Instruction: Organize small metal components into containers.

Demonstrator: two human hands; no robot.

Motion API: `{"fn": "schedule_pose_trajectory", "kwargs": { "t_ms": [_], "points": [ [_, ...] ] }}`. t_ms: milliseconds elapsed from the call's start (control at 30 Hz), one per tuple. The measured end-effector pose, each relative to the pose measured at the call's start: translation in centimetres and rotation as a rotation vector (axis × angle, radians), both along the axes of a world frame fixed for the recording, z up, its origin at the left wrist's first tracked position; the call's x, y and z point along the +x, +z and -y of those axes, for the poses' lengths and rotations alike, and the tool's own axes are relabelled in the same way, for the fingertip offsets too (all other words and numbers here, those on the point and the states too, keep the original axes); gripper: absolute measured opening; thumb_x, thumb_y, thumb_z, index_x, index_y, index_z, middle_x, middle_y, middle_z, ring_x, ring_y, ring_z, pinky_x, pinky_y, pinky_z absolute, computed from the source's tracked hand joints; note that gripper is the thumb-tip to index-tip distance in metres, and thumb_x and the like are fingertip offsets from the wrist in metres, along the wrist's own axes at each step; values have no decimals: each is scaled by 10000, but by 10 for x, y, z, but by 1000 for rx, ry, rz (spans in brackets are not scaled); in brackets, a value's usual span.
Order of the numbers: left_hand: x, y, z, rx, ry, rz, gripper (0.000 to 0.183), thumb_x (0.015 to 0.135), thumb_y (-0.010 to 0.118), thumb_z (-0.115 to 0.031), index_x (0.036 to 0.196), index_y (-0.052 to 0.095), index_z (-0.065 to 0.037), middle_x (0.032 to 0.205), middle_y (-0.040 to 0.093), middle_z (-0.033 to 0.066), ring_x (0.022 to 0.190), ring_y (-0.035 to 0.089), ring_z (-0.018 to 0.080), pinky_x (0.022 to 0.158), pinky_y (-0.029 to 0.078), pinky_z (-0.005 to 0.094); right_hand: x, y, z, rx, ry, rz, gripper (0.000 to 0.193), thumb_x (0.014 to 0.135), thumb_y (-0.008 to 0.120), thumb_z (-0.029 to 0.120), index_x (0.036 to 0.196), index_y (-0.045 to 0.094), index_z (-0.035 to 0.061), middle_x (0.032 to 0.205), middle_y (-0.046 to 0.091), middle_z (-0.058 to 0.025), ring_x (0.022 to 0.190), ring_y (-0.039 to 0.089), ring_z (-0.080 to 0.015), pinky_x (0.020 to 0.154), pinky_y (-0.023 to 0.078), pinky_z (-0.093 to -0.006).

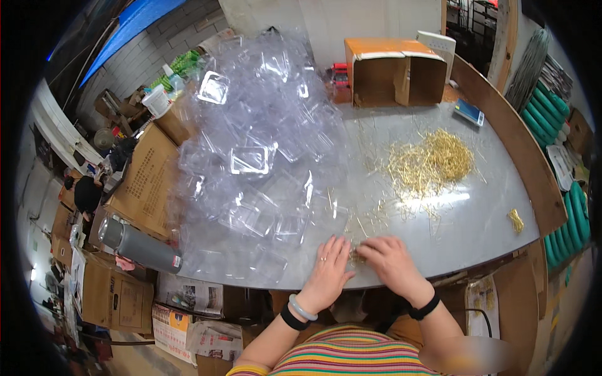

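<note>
A small cluster of thin gold-coloured metal pins (357,256) lies between my hands near the table's front edge. On its left, my left hand (327,269) is open, fingers stretched out flat against the metal surface, thumb toward the pins. From the right, my right hand (392,263) reaches over the cluster with bent fingers closed on some pins; its fingertips are slightly blurred. Beyond my right hand spreads a large loose heap of similar gold pins (439,160), with strays scattered toward me. A small gold bundle (515,220) sits apart at the far right.
Clear plastic boxes (251,160) form a tall heap on the table's left half. An open orange cardboard box (396,72) stands at the back, near a blue flat device (469,113). A wooden rim (501,119) borders the right side. A grey bottle (141,244) leans at left.
</note>
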State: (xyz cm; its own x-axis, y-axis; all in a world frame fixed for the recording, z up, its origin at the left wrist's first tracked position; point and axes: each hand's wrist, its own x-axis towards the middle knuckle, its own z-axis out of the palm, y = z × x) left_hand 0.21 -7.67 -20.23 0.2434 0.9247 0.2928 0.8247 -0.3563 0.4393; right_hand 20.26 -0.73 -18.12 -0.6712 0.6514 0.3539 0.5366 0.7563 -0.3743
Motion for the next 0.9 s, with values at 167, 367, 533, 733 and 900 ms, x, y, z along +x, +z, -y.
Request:
{"fn": "schedule_pose_trajectory", "kwargs": {
  "t_ms": [167, 367, 533, 733, 900],
  "points": [
    [0, 0, -4, 5, -16, -7, 712, 865, 689, -145, 1444, 325, 55, 1440, 369, 248, 1368, 325, 454, 1146, 250, 547, -14, -9, -4, -33, 123, -134, 394, 811, 620, -7, 1201, 594, 46, 1254, 570, -120, 1244, 482, -344, 1070, 394, -442],
    [4, 0, 0, 36, 29, 53, 625, 849, 694, -107, 1380, 410, 60, 1341, 426, 232, 1316, 378, 438, 1118, 304, 526, -3, -5, 9, -94, -53, -205, 421, 820, 683, 85, 1224, 564, 60, 1245, 569, -112, 1240, 475, -347, 1061, 395, -458],
    [5, 0, -1, 72, -1, 47, 590, 845, 683, -83, 1364, 435, 50, 1320, 438, 225, 1307, 388, 428, 1099, 331, 516, -10, -10, 15, -74, 34, -94, 387, 836, 682, 124, 1205, 586, 66, 1231, 585, -113, 1228, 491, -322, 1071, 367, -479],
    [4, 4, 2, 82, -32, -1, 513, 862, 656, -86, 1326, 482, 49, 1332, 453, 202, 1309, 395, 410, 1116, 321, 510, -8, 17, -4, -13, 24, 27, 502, 846, 698, 262, 1278, 549, 54, 1291, 571, -133, 1252, 477, -360, 1066, 361, -494],
    [3, 0, 2, 90, -21, -25, 528, 875, 647, -117, 1346, 475, 45, 1348, 467, 204, 1318, 398, 403, 1131, 305, 509, -8, 17, 9, -41, -22, 162, 657, 809, 736, 399, 1322, 518, 50, 1330, 548, -127, 1286, 447, -366, 1085, 333, -512]
  ]
}}
